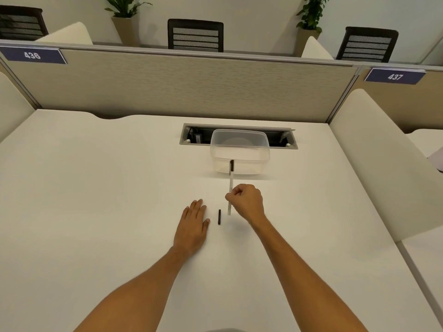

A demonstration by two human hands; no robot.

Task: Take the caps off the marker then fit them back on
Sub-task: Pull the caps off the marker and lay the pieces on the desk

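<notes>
On the white bench (96, 188), near its middle, the right hand (247, 202) is curled into a loose fist around a slim white marker (230, 188), pinching the barrel between thumb and fingers. That marker points away from the person, its far end carrying a dark cap (231, 165) that shows in front of the near wall of a clear plastic container (239, 152); whether that end touches the container I cannot tell. Its near end sticks out below the fist and looks bare and pale. Just left of that end a small black cap (219, 217) lies loose on the bench, lengthwise, apart from the marker. The left hand (194, 224) rests flat, palm down, fingers stretched out and together, holding nothing, its thumb just beside the loose cap without touching it. Behind the container a grey cable tray (191, 134) is sunk into the bench, and a beige partition (167, 87) stands at the back edge with number plates reading 436 (32, 55) and 437 (394, 76)
</notes>
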